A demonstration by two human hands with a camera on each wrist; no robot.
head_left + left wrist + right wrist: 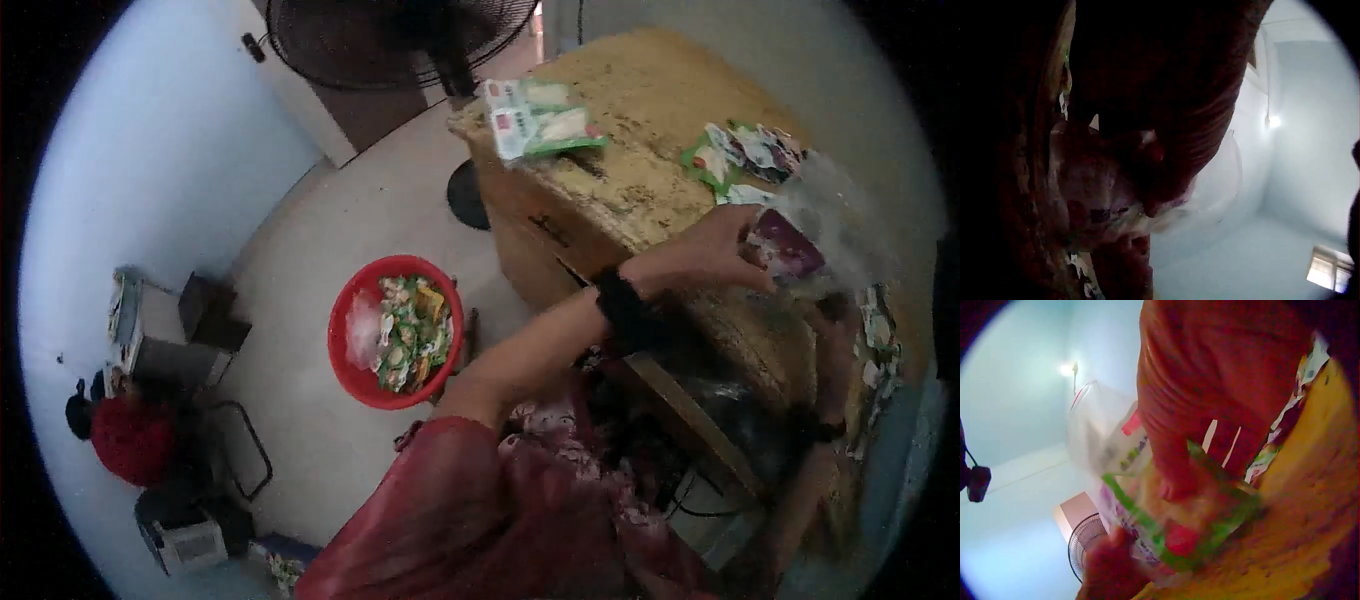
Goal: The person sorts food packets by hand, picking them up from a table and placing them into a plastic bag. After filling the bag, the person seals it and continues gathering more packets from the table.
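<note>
My left hand (722,245) grips a clear plastic bag (845,215) with a purple printed packet (787,245) at its near side, above the wooden table. In the right wrist view the right hand (1210,381) pinches a green-edged packet (1175,515) against the mouth of the white and clear bag (1094,434), while the left hand (1110,562) holds the bag from below. The left wrist view is dark; there the left hand (1179,106) lies over the bag (1097,187), with the right hand (1122,269) beneath it.
Green and white packets (545,122) lie on the table's (650,90) far left corner, and more packets (745,155) beyond the bag. Others (880,350) line the right edge. A red basin (345,375) of packets stands on the floor, left of the table. A fan (400,40) stands behind.
</note>
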